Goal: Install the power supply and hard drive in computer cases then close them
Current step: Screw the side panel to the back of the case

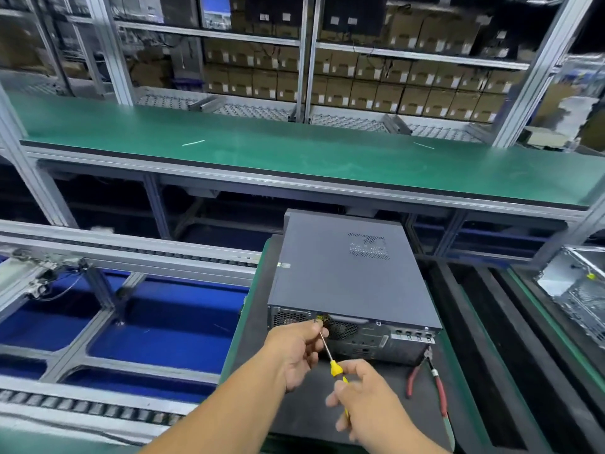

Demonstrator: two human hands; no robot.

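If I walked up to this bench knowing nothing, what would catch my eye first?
Probably the closed dark grey computer case lying flat on the mat in the middle, with the right hand holding a yellow-handled screwdriver to its rear panel while the left hand steadies the tip. Red-handled pliers lie just right of the hands, and a long green workbench stretches behind.

Computer case (347, 267) in front of me: matt dark-grey painted sheet metal, smooth lid, perforated vent grilles at the rear. The screwdriver (330, 355) my right hand (370, 401) grips has a bright bare-steel shaft and glossy yellow plastic handle; pliers (432, 378) beside it wear red rubbery grips. Bench mat (311, 152) is smooth matt green, frame rails (111, 50) brushed aluminium, boxes (386, 96) plain brown cardboard.
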